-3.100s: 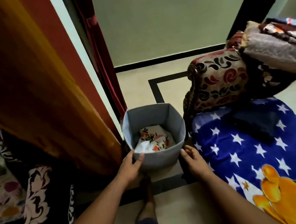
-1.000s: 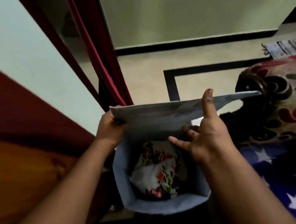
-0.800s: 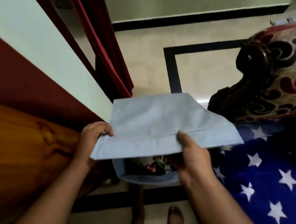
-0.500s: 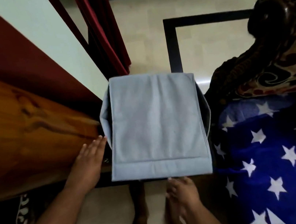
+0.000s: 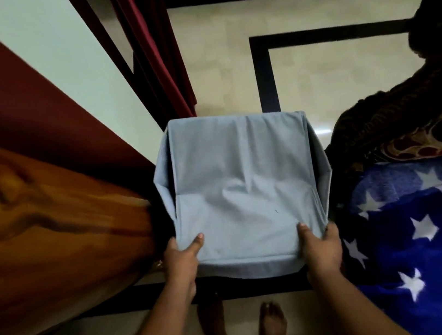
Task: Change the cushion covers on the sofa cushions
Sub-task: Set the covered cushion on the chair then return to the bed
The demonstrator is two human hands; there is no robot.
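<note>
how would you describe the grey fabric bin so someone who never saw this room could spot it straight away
Find the strip of pale floor between the wooden panel and the blue blanket with white stars. The grey fabric bin stands there, below the dark red curtain, its flap folded over the top, the left hand and right hand gripping its near corners. It is the only plain, unpatterned grey thing.

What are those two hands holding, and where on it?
Both hold the grey fabric bin at its near corners: left hand at one, right hand at the other, thumbs on the closed lid flap.
</note>
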